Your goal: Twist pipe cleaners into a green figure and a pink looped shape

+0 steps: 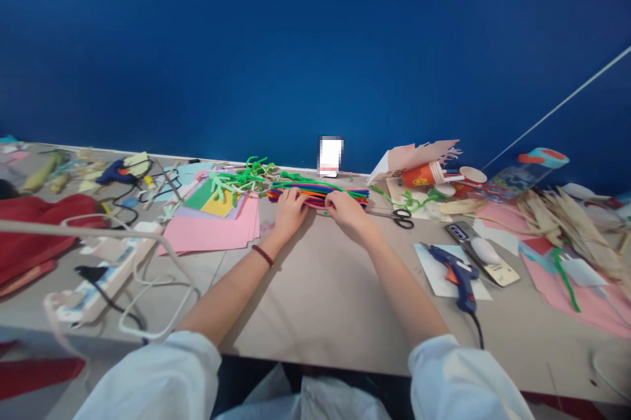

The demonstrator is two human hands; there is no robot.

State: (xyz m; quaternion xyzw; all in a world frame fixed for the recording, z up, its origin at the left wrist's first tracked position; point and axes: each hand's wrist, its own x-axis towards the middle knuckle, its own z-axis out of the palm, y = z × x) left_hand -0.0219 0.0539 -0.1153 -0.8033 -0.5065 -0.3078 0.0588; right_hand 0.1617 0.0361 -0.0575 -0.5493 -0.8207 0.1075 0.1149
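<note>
A bundle of multicoloured pipe cleaners [316, 194] lies across the far part of the table, in front of the blue wall. My left hand [290, 210] is closed over its left half, thumb toward the middle. Over the right half, my right hand [344, 208] has its fingers curled onto the same bundle. Both hands hide parts of it. Green pipe cleaners [296, 177] lie just behind. To the right, black-handled scissors [401, 217] lie with their blades toward my right hand. A phone with a bright screen [330, 157] stands upright behind the bundle.
Pink paper sheets [207, 233] and green twisted pipe cleaners [246, 175] lie left, beyond a white power strip [108, 275] with loose cables. At right are a blue glue gun [458, 275], another phone [456, 231], a tipped red paper cup [421, 175] and dried husks [566, 223].
</note>
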